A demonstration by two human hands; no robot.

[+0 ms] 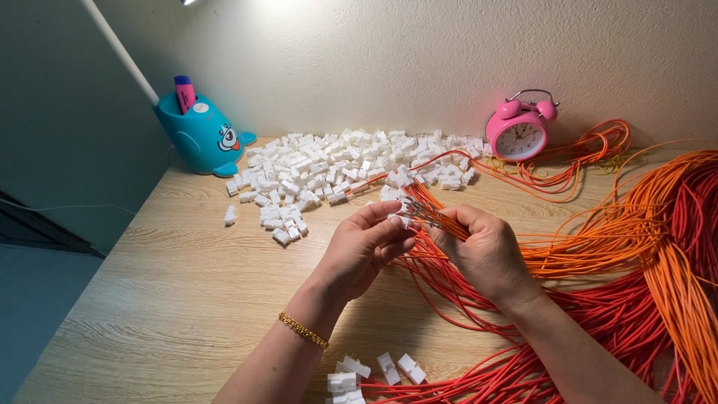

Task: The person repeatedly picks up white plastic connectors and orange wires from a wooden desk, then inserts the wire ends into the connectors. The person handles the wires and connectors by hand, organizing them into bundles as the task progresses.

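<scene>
My left hand (363, 251) pinches a small white plastic connector (402, 220) between thumb and fingers, a gold bracelet on its wrist. My right hand (486, 251) grips a bundle of red and orange wires (441, 221) near their metal-tipped ends, which point toward the connector. The two hands meet above the wooden desk (172, 284). A large heap of white connectors (329, 168) lies just beyond the hands.
Long red and orange wire bundles (651, 254) cover the desk's right side. A pink alarm clock (518, 135) stands by the wall, a blue whale-shaped pen holder (202, 135) at the back left. Several connectors (374, 372) lie near the front edge.
</scene>
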